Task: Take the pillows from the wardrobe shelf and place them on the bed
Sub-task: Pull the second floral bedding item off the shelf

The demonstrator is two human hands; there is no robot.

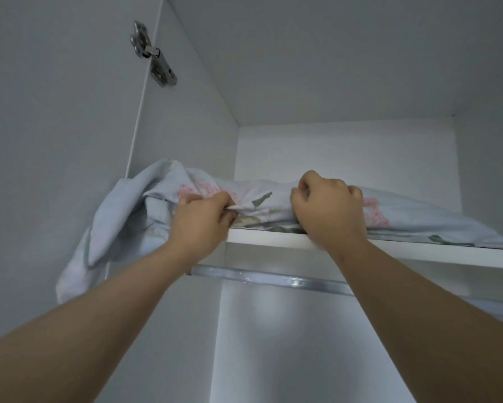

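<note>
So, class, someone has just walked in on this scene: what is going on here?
A person is reaching up with both bare hands into an open white wardrobe. The left hand and the right hand are each closed on the floral pillow, a pale blue one that lies on the top shelf. Its left end already droops over the shelf edge beside the wardrobe's side wall, while the rest remains on the shelf. A metal hanging rail runs just below. No bed is in view.
</note>
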